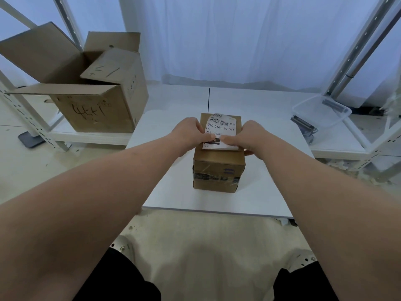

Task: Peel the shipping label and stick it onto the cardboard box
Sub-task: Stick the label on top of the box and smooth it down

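Observation:
A small taped cardboard box (218,170) stands in the middle of the white table (260,187). A white shipping label (221,124) with a barcode and printed numbers lies on the box's top face. My left hand (191,133) is at the label's left edge, its thumb lying on the label's lower part. My right hand (247,135) is at the right edge, thumb pressing the lower right part of the label, fingers wrapped down the box's right side. The near edge of the label looks slightly lifted.
A large open cardboard box (91,90) with handwriting sits on a low shelf at the left. A clear plastic tray (321,111) rests at the right by a metal rack (355,51). White curtains hang behind the table.

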Motion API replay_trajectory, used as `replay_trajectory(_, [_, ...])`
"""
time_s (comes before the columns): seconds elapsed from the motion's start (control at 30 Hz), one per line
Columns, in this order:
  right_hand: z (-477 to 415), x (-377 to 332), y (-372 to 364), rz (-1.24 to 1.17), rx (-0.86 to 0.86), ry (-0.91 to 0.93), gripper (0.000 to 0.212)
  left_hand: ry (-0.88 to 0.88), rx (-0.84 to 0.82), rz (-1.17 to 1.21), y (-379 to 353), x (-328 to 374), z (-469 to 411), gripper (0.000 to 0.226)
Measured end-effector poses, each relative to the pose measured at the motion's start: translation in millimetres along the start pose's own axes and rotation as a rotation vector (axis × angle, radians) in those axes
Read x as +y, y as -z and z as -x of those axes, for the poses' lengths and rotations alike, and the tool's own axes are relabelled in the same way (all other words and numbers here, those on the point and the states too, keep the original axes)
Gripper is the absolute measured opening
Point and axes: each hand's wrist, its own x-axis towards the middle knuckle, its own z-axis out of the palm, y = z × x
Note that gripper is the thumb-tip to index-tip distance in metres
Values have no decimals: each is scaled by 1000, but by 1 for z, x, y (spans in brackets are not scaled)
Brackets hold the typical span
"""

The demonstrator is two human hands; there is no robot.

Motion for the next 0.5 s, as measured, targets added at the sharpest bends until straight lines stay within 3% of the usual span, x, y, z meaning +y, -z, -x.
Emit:
replay_trajectory(0.13, [-2,-3,1,-32,-57,-30,48,-28,12,-71,-2,1,-3,34])
replay_trajectory(0.3, [-5,6,16,-192,-79,-110,34,-11,-28,136,5,-5,-7,22])
replay_trajectory(0.43, [-6,2,9,-41,-36,-25,45,33,-46,149,0,-5,-8,55])
replay_trajectory(0.5, [-4,0,6,26,-18,-12,52,43,-78,86,-4,-3,-9,55])
